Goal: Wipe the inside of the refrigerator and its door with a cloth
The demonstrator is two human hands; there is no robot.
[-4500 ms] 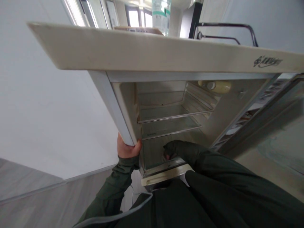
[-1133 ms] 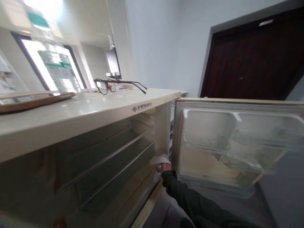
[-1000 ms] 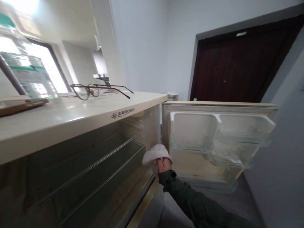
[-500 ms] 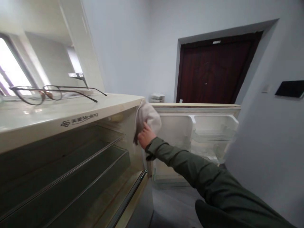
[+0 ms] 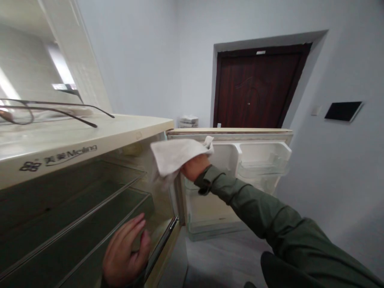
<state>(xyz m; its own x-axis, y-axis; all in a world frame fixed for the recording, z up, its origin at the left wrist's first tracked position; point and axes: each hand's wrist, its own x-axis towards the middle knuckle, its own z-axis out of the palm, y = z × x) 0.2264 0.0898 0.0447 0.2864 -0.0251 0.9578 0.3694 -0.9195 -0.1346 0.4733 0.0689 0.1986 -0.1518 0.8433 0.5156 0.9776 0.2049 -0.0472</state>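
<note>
both hands show: right hand (image 5: 195, 167) fingers clutch a cloth (image 5: 175, 157) mid-frame, left hand (image 5: 126, 253) fingers spread wide at the fridge (image 5: 90, 140) bottom.

Right hand (image 5: 195, 167) raised at arm's length, fingers closed in a grip. Left hand (image 5: 126, 252) low, fingers extended and spread.

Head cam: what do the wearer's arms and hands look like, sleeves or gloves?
Both hands are bare, no gloves. The right hand comes out of a long dark olive-green sleeve with a buttoned cuff at the wrist. The left hand shows only to the wrist, where a sliver of dark cuff is visible. No rings, watch or markings can be seen.
</note>
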